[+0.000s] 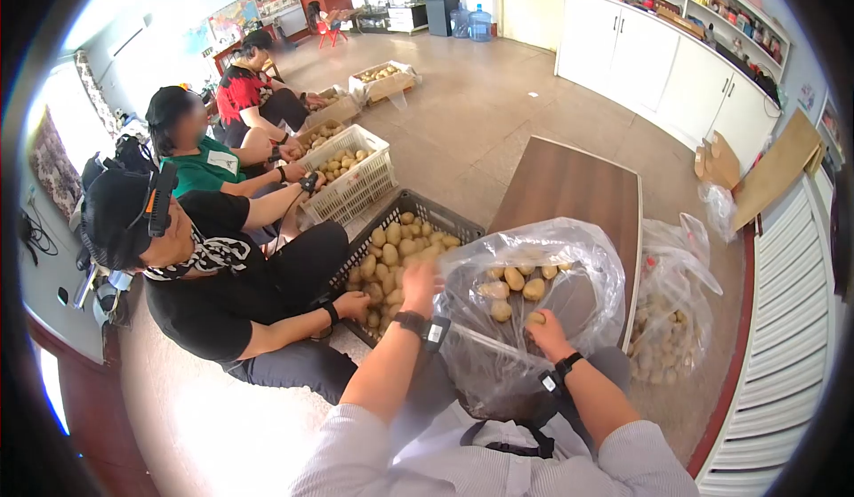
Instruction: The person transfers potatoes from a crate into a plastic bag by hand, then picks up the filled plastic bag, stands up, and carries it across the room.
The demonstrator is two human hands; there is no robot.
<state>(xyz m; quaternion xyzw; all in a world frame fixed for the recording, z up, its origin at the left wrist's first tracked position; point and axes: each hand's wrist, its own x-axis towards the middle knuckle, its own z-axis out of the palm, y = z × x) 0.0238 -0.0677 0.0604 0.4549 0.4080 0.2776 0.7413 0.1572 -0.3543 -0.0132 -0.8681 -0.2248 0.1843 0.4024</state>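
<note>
My right hand (550,335) is closed round a potato (535,318), low inside a clear plastic bag (605,270) that lines an open box in front of me. Several potatoes (514,279) lie at the far side of that bag. Over the right side of a dark slatted crate (452,215) is my left hand (421,285), beside the bag's left edge. Its fingers are blurred, and whether they hold anything does not show. Loose potatoes (389,255) fill much of the crate.
A person in black (209,274) sits at my left, one hand at the crate. Two more people sit farther back near a white crate (378,163) of potatoes. A brown board (569,185) lies ahead; a clear bag of potatoes (663,341) stands at my right.
</note>
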